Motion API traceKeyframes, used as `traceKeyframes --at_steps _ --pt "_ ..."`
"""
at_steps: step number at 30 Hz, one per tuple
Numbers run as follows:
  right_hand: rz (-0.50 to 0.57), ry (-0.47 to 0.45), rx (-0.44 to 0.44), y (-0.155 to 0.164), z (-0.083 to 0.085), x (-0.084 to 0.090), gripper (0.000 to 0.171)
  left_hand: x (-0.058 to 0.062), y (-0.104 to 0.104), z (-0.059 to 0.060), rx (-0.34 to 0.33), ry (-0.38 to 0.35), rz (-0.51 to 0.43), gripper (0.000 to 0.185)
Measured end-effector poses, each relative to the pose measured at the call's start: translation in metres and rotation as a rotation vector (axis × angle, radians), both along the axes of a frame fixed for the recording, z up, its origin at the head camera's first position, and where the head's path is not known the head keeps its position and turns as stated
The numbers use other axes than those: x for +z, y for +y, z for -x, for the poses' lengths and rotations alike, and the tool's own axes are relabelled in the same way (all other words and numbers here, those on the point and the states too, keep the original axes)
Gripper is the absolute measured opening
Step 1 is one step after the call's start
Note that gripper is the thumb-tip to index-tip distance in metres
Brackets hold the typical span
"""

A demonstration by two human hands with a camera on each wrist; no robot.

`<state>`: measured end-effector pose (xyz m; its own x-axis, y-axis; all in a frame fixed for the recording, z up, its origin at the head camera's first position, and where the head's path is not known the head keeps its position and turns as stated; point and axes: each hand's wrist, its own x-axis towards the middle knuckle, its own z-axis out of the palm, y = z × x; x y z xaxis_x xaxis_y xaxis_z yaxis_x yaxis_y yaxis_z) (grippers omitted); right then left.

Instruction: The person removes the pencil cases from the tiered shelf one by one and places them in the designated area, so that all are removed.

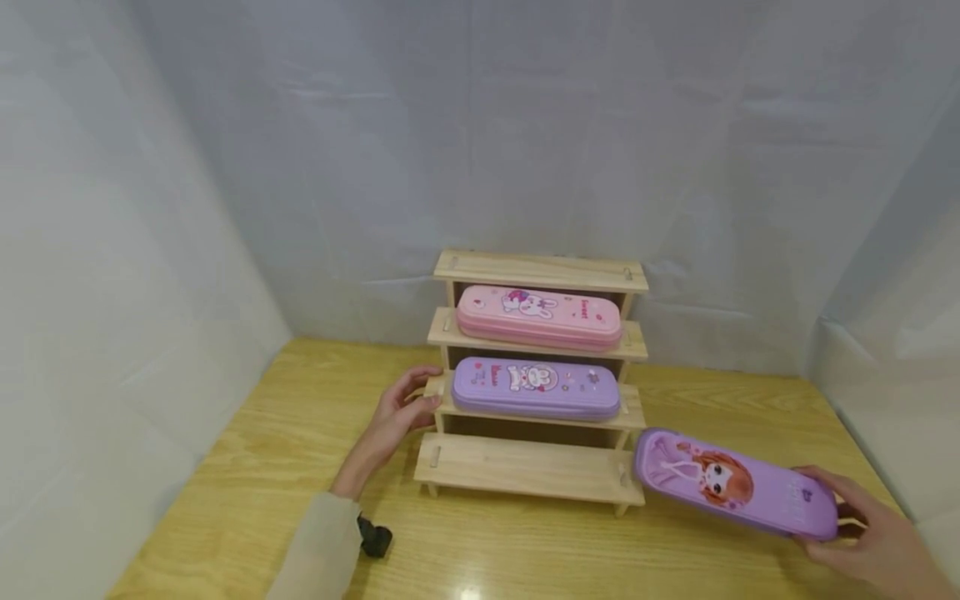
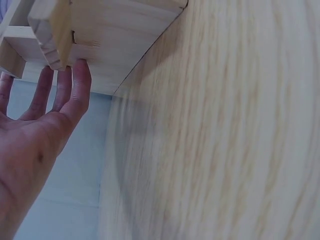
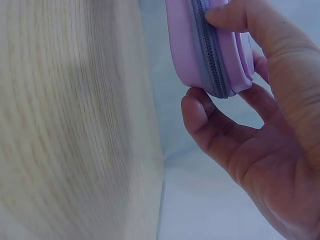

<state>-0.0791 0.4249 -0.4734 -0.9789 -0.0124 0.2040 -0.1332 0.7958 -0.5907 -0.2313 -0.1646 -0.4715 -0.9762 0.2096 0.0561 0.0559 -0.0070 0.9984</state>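
Observation:
A stepped wooden rack point(image 1: 525, 471) stands on the table. A pink pencil case point(image 1: 538, 317) lies on its upper step and a purple one point(image 1: 534, 387) on the middle step; the lowest step is bare. My left hand point(image 1: 401, 412) rests with straight fingers against the left end of the middle step point(image 2: 55, 37). My right hand point(image 1: 870, 533) grips the near end of a third purple pencil case with a girl picture point(image 1: 731, 483), point(image 3: 210, 47), held just right of the lowest step, thumb and fingers pinching its zipped edge.
The wooden table point(image 1: 247, 492) is walled by pale sheeting at the back and on both sides. A small black object point(image 1: 375, 537) sits at my left wrist.

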Motion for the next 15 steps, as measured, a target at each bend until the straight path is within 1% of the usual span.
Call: traceKeyframes --at_steps 1,4,8,11,12,15 --pt "-0.010 -0.009 -0.018 0.001 -0.001 0.000 0.084 0.000 0.000 0.000 0.001 -0.001 0.001 0.047" --pt "-0.016 0.006 -0.084 0.001 -0.006 0.001 0.083 -0.001 -0.001 0.000 -0.001 -0.002 0.001 0.046" --pt "0.045 0.095 -0.176 -0.003 -0.010 0.001 0.081 -0.001 -0.001 0.000 -0.007 -0.003 0.001 0.046" --pt "0.126 0.123 -0.222 -0.007 -0.009 0.004 0.078 -0.001 -0.001 0.001 -0.006 -0.006 -0.001 0.046" --pt "0.138 0.110 -0.241 -0.007 -0.008 0.005 0.078 -0.001 -0.001 0.001 -0.005 -0.007 -0.001 0.047" --pt "0.151 0.125 -0.289 -0.011 -0.003 0.008 0.076 -0.001 -0.001 0.001 -0.005 -0.009 0.001 0.046"
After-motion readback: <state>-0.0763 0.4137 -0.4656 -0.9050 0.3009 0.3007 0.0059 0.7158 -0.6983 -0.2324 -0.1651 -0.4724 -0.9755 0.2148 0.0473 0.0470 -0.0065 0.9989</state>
